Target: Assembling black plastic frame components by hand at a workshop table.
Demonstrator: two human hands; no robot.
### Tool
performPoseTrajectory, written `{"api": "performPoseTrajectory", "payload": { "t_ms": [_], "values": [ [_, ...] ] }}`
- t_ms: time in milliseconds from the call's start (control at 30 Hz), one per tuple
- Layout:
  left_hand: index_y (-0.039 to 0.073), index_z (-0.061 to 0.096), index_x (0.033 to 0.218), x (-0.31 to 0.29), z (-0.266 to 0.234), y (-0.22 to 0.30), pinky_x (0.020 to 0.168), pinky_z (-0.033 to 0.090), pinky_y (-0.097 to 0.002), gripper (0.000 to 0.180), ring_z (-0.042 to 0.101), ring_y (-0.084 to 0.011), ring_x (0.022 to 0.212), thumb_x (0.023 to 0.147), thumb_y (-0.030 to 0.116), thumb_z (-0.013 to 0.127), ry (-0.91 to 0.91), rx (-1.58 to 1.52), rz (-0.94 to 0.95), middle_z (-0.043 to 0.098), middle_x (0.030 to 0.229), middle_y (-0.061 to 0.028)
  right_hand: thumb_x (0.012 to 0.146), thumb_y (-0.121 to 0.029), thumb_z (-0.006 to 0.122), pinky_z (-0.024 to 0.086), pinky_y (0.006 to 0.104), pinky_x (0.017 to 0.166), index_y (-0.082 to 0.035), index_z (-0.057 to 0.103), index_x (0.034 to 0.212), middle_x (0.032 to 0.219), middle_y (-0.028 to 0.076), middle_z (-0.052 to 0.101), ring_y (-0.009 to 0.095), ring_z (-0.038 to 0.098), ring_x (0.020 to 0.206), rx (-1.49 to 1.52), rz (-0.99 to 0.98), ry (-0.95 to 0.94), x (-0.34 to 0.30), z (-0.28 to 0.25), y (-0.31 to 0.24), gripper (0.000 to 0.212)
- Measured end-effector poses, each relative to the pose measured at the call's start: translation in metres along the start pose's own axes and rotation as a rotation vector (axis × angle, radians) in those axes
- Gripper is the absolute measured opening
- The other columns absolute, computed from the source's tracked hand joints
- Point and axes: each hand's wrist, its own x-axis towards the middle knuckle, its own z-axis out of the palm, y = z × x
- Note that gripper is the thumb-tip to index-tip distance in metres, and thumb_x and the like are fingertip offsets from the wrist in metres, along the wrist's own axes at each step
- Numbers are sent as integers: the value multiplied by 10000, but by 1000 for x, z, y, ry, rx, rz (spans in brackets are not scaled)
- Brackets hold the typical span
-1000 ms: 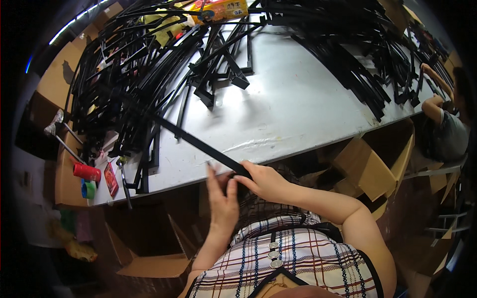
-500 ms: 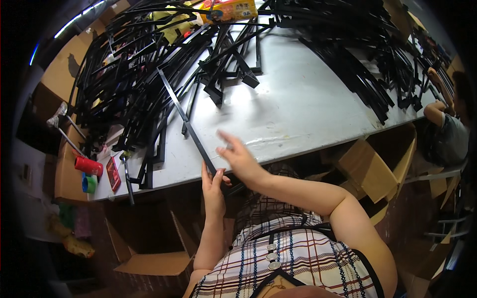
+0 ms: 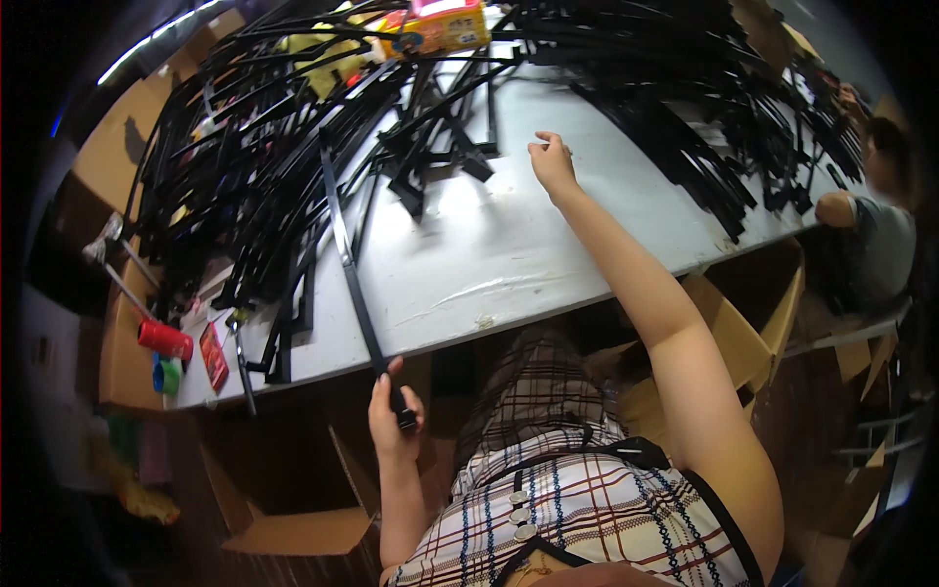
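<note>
My left hand (image 3: 393, 426), just off the table's front edge, is closed around the lower end of a long, slim black bar (image 3: 363, 308). That bar slants up and leftward over the white table, its far end overlapping a heap of black bars (image 3: 249, 186). Over the bare middle of the tabletop, my right hand (image 3: 555, 168) is raised with loosely bent fingers partly apart; I see nothing in it. Closest to it on the left are angled black brackets (image 3: 460, 152) with bent ends.
More black bars (image 3: 675, 147) lie at the right of the white table (image 3: 469, 284). A yellow-and-red package (image 3: 440, 29) sits at the back. At the left corner are a red cylinder (image 3: 164, 339) and a hammer-like tool (image 3: 243, 362). Cardboard boxes (image 3: 303, 533) stand below; a co-worker (image 3: 871, 235) sits at right.
My right hand has moved away from the bar, up and to the right over the table. My left hand has drawn the bar slightly down toward me.
</note>
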Motion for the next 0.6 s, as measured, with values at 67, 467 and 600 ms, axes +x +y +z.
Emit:
{"api": "performPoseTrajectory", "payload": {
  "t_ms": [67,467,600],
  "values": [
    [21,552,1107,1,-8,-1,363,337,-213,332,439,-100,408,973,281,393,81,51,23,494,536,-20,824,-212,586,423,425,926,-76,581,1117,1091,176,585,332,536,1052,-260,-105,109,26,-15,27,324],
    [54,579,1031,2,4,-1,403,351,-208,258,463,-70,486,962,255,433,126,309,129,515,591,0,777,-270,695,434,397,897,-110,716,926,1109,86,577,278,503,1103,-1134,-269,169,72,-154,89,219],
    [44,577,1067,1,18,1,427,367,-201,238,470,-70,493,958,220,460,105,301,124,527,608,2,779,-186,624,436,400,894,-102,732,824,1126,95,601,285,524,1080,-1180,-406,175,43,-170,78,145]
  ]
}}
